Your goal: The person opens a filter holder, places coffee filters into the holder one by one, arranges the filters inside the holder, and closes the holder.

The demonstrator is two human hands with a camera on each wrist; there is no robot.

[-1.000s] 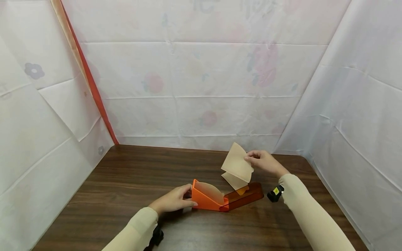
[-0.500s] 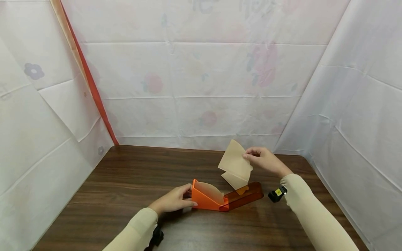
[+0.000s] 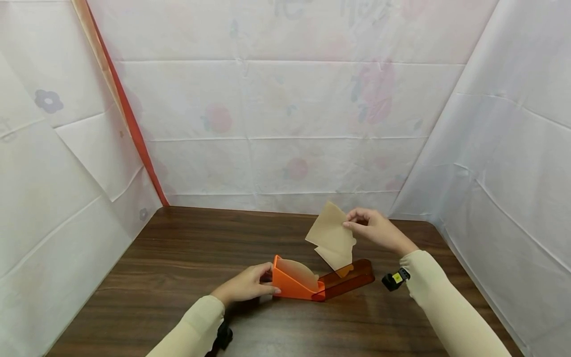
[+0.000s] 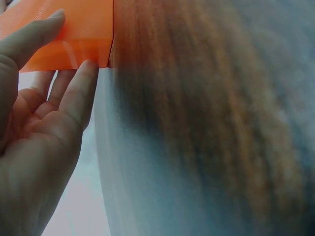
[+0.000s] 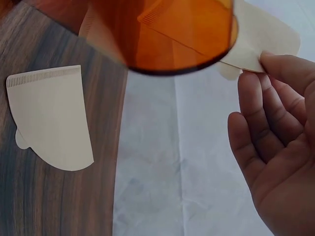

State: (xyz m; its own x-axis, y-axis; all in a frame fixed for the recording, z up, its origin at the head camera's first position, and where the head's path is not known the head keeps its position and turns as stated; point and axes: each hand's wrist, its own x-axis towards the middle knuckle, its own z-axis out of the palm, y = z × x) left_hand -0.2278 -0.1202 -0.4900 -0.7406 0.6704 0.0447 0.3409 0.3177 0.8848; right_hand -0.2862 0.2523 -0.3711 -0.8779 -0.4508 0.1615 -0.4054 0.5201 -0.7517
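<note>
"Where does the orange holder (image 3: pixel 292 290) stand?"

"On the dark wooden table (image 3: pixel 214 238), about midway between its left and right edges. Tan papers (image 3: pixel 296 271) sit upright inside it, their curved tops showing above the sloping rim."

"And the left hand (image 3: pixel 247 282)?"

"It grips the holder's left end, thumb on the near wall, fingertips against the end."

"What about the amber lid (image 3: pixel 350 282)?"

"See-through, and swung away from the papers. It meets the holder's right end and slants off toward the table's right edge."

"Is the right hand (image 3: pixel 374 230) busy?"

"It pinches the held paper (image 3: pixel 327 233) by its right side, between thumb and fingers. The sheet is tilted, in the air toward the table's far edge; from the head its tip nearly reaches that edge. The right wrist view catches part of it through the lid."

"Another sheet shows below it."

"The lying paper (image 5: pixel 49 118), flat on the table, with a finely crimped strip along one side and a small rounded tab. From above, the held paper overlaps it, but the wrist view shows the two apart."

"And behind the table?"

"A pale cloth (image 3: pixel 267 99) hangs past the far edge, printed with faint pink fruit."
</note>
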